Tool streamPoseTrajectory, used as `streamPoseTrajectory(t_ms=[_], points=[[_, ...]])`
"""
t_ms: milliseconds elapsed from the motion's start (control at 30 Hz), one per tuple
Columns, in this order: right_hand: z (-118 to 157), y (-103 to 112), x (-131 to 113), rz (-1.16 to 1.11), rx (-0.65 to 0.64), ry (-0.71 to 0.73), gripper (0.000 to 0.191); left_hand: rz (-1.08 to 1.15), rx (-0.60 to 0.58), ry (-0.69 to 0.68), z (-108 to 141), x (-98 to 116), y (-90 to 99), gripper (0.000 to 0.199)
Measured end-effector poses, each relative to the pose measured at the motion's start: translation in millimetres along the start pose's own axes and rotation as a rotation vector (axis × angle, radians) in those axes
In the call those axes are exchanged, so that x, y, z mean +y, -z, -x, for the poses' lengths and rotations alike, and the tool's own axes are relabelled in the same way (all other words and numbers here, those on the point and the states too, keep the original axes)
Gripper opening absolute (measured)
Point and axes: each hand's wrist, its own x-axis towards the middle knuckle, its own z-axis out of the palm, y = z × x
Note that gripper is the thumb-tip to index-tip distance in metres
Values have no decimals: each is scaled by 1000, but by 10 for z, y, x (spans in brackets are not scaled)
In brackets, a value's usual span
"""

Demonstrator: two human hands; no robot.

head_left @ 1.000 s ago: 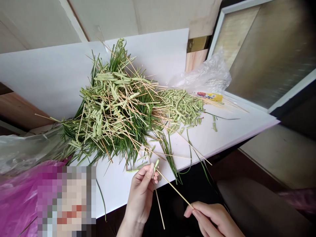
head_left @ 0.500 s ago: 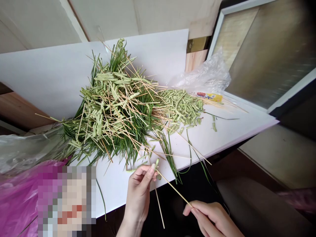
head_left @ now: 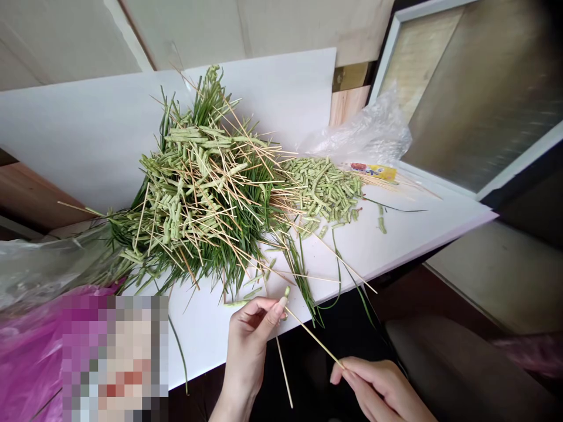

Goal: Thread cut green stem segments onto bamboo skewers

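My left hand (head_left: 255,340), at the table's front edge, pinches a small green bean piece (head_left: 287,291) between thumb and fingertips. My right hand (head_left: 378,381), lower right, has its fingers closed on one end of a thin wooden skewer (head_left: 314,336). The skewer's other end reaches the left fingertips, where the exact contact is hidden. Another skewer (head_left: 284,372) hangs down beneath my left hand. Beyond the hands lies a large heap of long green stems (head_left: 237,246), topped with bean pieces on skewers (head_left: 173,214).
Loose cut bean pieces (head_left: 328,190) form a pile right of the heap on the white table (head_left: 409,234). Behind them are a clear plastic bag (head_left: 369,132), a yellow wrapper (head_left: 382,172) and more skewers. A purple bag (head_left: 35,346) is at the left, and a framed glass panel (head_left: 488,88) stands right.
The left fingertips and bean piece have moved slightly to the right. My right hand has shifted a little rightward, still holding the skewer.
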Motion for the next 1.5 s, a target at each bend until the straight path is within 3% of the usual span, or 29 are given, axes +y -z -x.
streamPoseTrajectory(t_ms=[400, 533, 600, 767, 933, 1133, 1500], points=[[-19, -22, 44, 36, -9, 11, 56, -61, -41, -3, 18, -18, -32, 25], [-10, -9, 50, -14, -10, 9, 55, -198, -133, -55, -27, 69, 39, 25], [-13, 3, 49, -38, -12, 8, 56, -362, -142, -126, -64, 143, 150, 25], [-17, 14, 80, -95, 21, -85, 60, -904, 61, -452, -204, 260, 571, 24], [-11, -16, 141, -102, 6, -102, 63, -1151, 31, -642, -322, 162, 743, 22], [-37, -59, 162, -70, -42, -52, 61, -1208, -29, -605, -353, 2, 631, 11], [-47, -50, 193, 25, -46, 11, 62, -1178, -24, -508, -326, 17, 598, 4]])
